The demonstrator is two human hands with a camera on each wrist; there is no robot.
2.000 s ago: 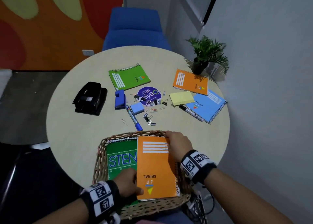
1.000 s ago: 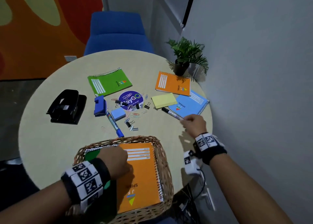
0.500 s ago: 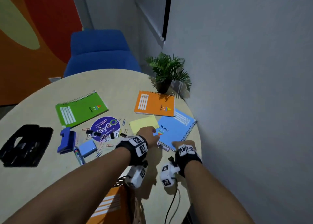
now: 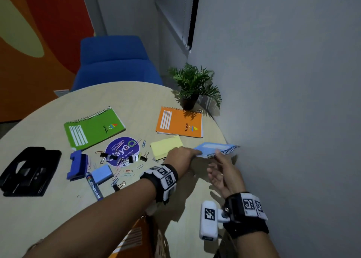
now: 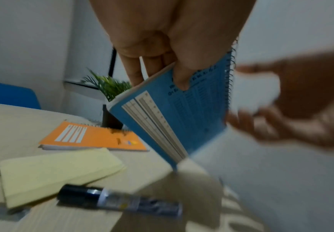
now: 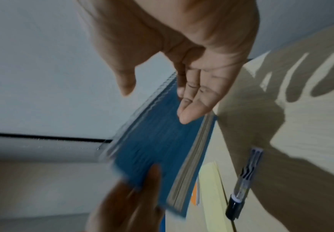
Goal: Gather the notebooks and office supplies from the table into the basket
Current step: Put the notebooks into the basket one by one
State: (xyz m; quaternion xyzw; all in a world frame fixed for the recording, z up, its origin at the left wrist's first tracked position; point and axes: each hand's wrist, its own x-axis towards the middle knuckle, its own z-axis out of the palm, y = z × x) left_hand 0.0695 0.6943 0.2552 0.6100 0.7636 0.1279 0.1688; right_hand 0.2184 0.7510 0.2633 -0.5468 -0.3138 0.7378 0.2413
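Note:
A blue spiral notebook [image 4: 214, 150] hangs tilted just above the table's right edge. My left hand [image 4: 187, 153] pinches its near corner, thumb on the back cover [image 5: 182, 117] and fingers on the other side. Beside it my right hand [image 4: 216, 160] is open, its straight fingertips [image 6: 188, 113] touching the notebook [image 6: 158, 149] near the spiral. Under my left forearm, the wicker basket [image 4: 162, 244] shows at the bottom edge with an orange notebook [image 4: 132, 238] inside. On the table lie a green notebook [image 4: 93, 129], another orange notebook [image 4: 179, 124] and a yellow pad [image 4: 166, 145].
A black marker [image 5: 122, 202] lies below the lifted notebook. Further left are a purple disc [image 4: 122, 150] amid several clips, a blue stapler [image 4: 77, 165], a blue marker [image 4: 93, 185] and a black hole punch [image 4: 27, 172]. A potted plant [image 4: 192, 88] and the wall bound the right side.
The blue notebook has come up off the table, tilted, in my left hand. My right hand has opened against its spiral side. The head view has turned right, away from the basket.

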